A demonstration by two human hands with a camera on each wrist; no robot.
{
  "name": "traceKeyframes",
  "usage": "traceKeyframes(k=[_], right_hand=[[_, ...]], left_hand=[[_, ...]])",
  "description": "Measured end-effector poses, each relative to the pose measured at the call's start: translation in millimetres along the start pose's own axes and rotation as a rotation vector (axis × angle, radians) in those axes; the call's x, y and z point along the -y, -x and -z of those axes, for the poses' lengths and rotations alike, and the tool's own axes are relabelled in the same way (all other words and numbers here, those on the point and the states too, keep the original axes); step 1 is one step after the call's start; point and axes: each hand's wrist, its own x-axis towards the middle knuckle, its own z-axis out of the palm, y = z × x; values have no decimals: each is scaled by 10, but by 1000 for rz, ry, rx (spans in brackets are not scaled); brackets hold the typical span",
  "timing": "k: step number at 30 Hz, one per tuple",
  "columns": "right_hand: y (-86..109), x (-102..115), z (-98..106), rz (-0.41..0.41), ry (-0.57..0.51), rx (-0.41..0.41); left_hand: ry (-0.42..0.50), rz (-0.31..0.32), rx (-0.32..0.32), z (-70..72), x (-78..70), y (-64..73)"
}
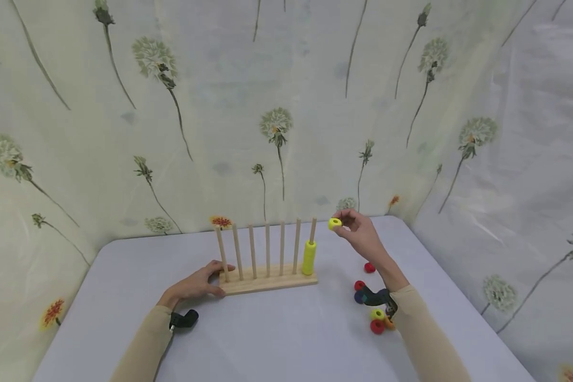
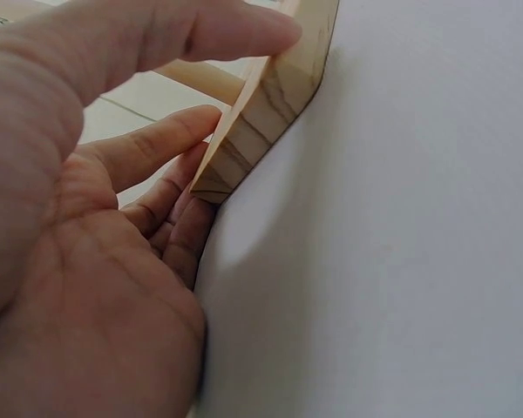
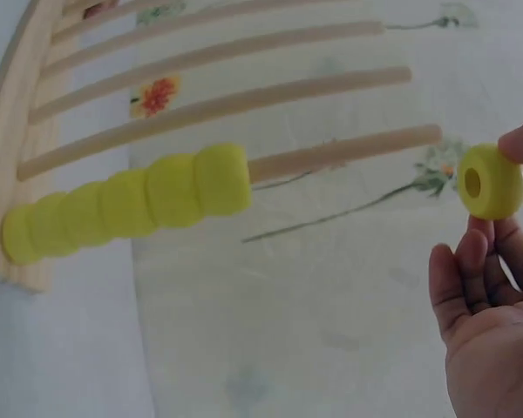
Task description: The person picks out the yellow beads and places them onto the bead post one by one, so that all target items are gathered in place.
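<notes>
A wooden peg rack (image 1: 269, 286) with a row of upright pegs stands on the table. At its left end my left hand (image 1: 198, 283) grips the base, the thumb along the near side and the fingers at the far side. My right hand (image 1: 363, 237) pinches a yellow bead (image 1: 335, 224) between thumb and fingers, up beside the top of the rightmost peg. In the right wrist view, the hole of this bead faces the peg tip, with a gap between them. Several yellow beads (image 3: 126, 202) are stacked on that peg from the base upward; the other pegs are bare.
Loose beads lie on the white table (image 1: 267, 339) near the right forearm: a red bead (image 1: 370, 267), a blue bead (image 1: 359, 296), a yellow bead (image 1: 377, 314) and others, partly covered by the wrist camera (image 1: 375, 297). A flowered cloth (image 1: 229, 132) hangs behind the table.
</notes>
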Motion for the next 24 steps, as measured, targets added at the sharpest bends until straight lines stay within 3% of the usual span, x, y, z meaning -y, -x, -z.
traceKeyframes(k=[11,17,24], right_hand=[[-273,261,-169,90,-3,2],[-230,431,-209,45,8,31],[-303,268,-256,23,32,54]], left_hand=[[-27,18,-7,-3,-21,-18],[5,23,-2,-8,-17,-23],[-1,12,-7,-3,-20,-3]])
